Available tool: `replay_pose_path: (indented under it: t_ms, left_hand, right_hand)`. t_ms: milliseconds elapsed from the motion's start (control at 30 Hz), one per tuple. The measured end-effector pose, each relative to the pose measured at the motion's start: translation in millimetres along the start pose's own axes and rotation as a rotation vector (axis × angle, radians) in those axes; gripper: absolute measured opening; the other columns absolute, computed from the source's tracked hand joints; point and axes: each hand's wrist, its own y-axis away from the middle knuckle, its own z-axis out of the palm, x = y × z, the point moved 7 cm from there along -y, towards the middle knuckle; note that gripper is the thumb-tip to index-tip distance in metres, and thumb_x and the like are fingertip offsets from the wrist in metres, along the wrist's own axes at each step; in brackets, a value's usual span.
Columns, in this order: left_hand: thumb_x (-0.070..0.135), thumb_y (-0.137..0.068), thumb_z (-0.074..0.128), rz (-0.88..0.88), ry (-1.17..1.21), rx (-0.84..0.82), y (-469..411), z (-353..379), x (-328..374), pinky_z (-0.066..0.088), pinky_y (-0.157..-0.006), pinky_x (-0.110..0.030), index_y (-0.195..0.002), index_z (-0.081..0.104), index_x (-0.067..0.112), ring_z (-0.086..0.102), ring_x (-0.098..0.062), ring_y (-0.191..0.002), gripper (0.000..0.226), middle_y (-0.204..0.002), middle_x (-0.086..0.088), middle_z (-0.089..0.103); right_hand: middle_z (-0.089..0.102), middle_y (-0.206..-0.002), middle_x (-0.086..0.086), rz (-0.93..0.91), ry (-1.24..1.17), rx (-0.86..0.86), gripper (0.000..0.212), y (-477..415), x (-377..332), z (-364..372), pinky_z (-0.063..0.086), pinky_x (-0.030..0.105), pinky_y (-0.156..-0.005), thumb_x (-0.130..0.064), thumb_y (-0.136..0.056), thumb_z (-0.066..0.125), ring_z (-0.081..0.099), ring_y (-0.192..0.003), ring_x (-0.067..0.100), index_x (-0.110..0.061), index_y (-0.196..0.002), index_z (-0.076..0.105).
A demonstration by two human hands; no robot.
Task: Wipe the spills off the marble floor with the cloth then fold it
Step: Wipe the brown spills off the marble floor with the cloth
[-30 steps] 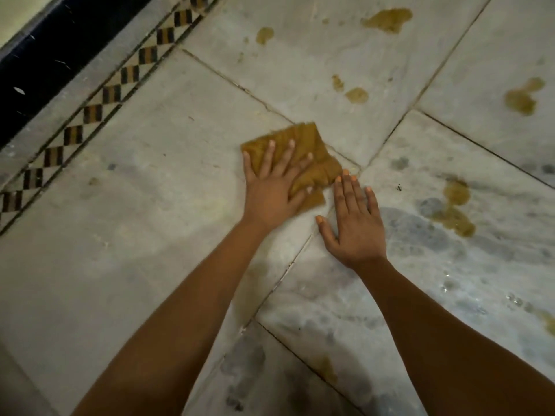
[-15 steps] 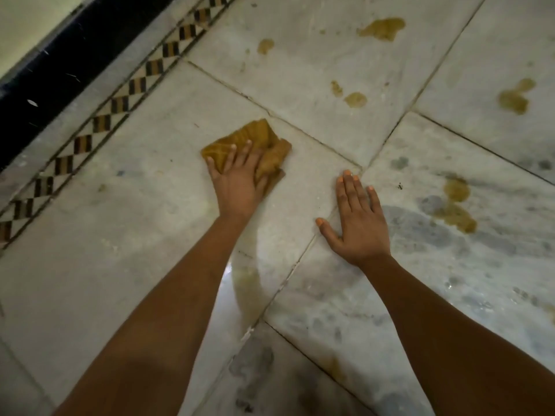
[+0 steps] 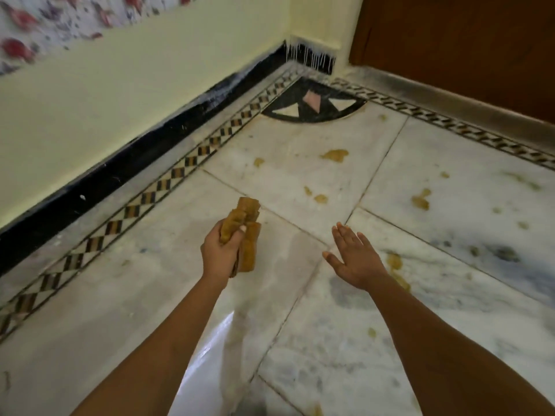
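Observation:
My left hand (image 3: 220,253) grips a bunched mustard-brown cloth (image 3: 244,214) and holds it above the marble floor (image 3: 126,295). The cloth sticks out above and to the right of my fist. My right hand (image 3: 354,256) hovers flat with fingers spread, a little to the right of the cloth, holding nothing. Yellow-brown spills lie on the slabs: one big patch (image 3: 335,154) far ahead, two small ones (image 3: 319,198) nearer, one (image 3: 420,201) to the right, and a streak (image 3: 396,265) just right of my right hand.
A cream wall with a black skirting (image 3: 120,172) runs along the left. A checkered inlay border (image 3: 168,181) follows it to a black corner motif (image 3: 312,106). A brown wooden door (image 3: 468,49) stands at the back right. A wet sheen (image 3: 210,349) shows between my forearms.
My left hand went from pressing the cloth flat on the floor to lifting it bunched in a fist. My right hand rose off the floor. The view tilted up, showing wall and door.

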Motion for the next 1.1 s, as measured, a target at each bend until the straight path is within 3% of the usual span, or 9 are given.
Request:
replay_pose_path:
  t_ms: [167, 267, 467, 633, 800, 900, 967, 1033, 1100]
  left_hand:
    - [0.023, -0.088, 0.063, 0.040, -0.053, -0.019, -18, 22, 26, 0.051, -0.073, -0.027, -0.088, 0.063, 0.023, 0.063, -0.017, -0.084, 0.000, -0.082, 0.006, 0.066]
    - [0.024, -0.087, 0.062, 0.077, -0.156, 0.014, -41, 45, 28, 0.052, -0.080, -0.034, -0.095, 0.064, 0.019, 0.064, -0.021, -0.088, 0.010, -0.088, -0.001, 0.067]
    - [0.032, -0.084, 0.058, 0.083, -0.294, 0.170, -96, 63, 21, 0.051, -0.088, -0.037, -0.103, 0.064, 0.018, 0.062, -0.023, -0.093, 0.024, -0.096, -0.005, 0.067]
    - [0.033, -0.084, 0.055, 0.086, -0.439, 0.352, -125, 43, 7, 0.047, -0.086, -0.031, -0.110, 0.064, 0.021, 0.061, -0.021, -0.095, 0.029, -0.099, -0.003, 0.067]
    - [0.038, -0.082, 0.054, 0.127, -0.547, 0.450, -168, 43, -8, 0.045, -0.084, -0.027, -0.109, 0.063, 0.022, 0.061, -0.020, -0.091, 0.033, -0.095, -0.001, 0.068]
    - [0.045, -0.077, 0.057, 0.097, -0.573, 0.483, -198, 56, -17, 0.048, -0.090, -0.035, -0.109, 0.064, 0.025, 0.062, -0.018, -0.090, 0.038, -0.097, 0.001, 0.069]
    - [0.046, -0.076, 0.058, 0.086, -0.625, 0.466, -216, 68, -22, 0.045, -0.095, -0.039, -0.115, 0.062, 0.027, 0.062, -0.019, -0.096, 0.043, -0.104, 0.001, 0.069]
    - [0.048, -0.078, 0.056, 0.104, -0.712, 0.339, -232, 87, -31, 0.036, -0.105, -0.043, -0.129, 0.054, 0.028, 0.056, -0.021, -0.114, 0.054, -0.123, -0.001, 0.063]
    - [0.059, -0.084, 0.049, 0.038, -0.866, 0.153, -245, 109, -43, 0.013, -0.114, -0.051, -0.141, 0.036, 0.031, 0.029, -0.024, -0.138, 0.065, -0.149, -0.002, 0.037]
  right_hand:
    - [-0.008, -0.159, 0.005, 0.046, 0.016, 0.112, 0.106, -14, 30, -22, -0.009, 0.031, -0.115, -0.066, -0.062, -0.022, -0.008, -0.146, 0.016, -0.010, -0.149, -0.004]
    - [-0.005, -0.158, 0.010, 0.110, -0.016, 0.180, 0.097, -37, 45, -16, -0.010, 0.033, -0.115, -0.059, -0.068, -0.019, -0.007, -0.146, 0.022, -0.008, -0.149, -0.004]
    - [-0.005, -0.158, 0.014, 0.114, -0.053, 0.217, 0.090, -85, 52, 18, -0.009, 0.035, -0.115, -0.057, -0.076, -0.012, -0.008, -0.146, 0.024, -0.005, -0.148, -0.004]
    - [-0.004, -0.158, 0.014, 0.198, -0.148, 0.227, 0.081, -120, 51, 37, -0.007, 0.035, -0.117, -0.054, -0.086, 0.009, -0.006, -0.146, 0.024, -0.004, -0.148, -0.003]
    - [0.005, -0.157, 0.017, 0.270, -0.129, 0.308, 0.083, -133, 62, 50, -0.003, 0.037, -0.117, -0.057, -0.087, 0.013, 0.005, -0.146, 0.027, -0.001, -0.149, 0.006]
    - [0.008, -0.157, 0.018, 0.268, -0.136, 0.313, 0.081, -132, 62, 50, -0.002, 0.038, -0.117, -0.054, -0.089, 0.020, 0.008, -0.145, 0.029, 0.000, -0.149, 0.009]
    - [0.011, -0.156, 0.019, 0.271, -0.136, 0.317, 0.080, -132, 61, 49, 0.002, 0.040, -0.117, -0.053, -0.090, 0.022, 0.010, -0.145, 0.029, 0.000, -0.148, 0.011]
    - [0.013, -0.156, 0.020, 0.279, -0.145, 0.321, 0.079, -131, 61, 48, 0.005, 0.041, -0.118, -0.053, -0.090, 0.024, 0.012, -0.144, 0.030, 0.001, -0.148, 0.014]
    - [0.013, -0.155, 0.020, 0.284, -0.141, 0.319, 0.079, -131, 62, 48, 0.006, 0.041, -0.118, -0.053, -0.090, 0.024, 0.012, -0.144, 0.030, 0.001, -0.148, 0.014]
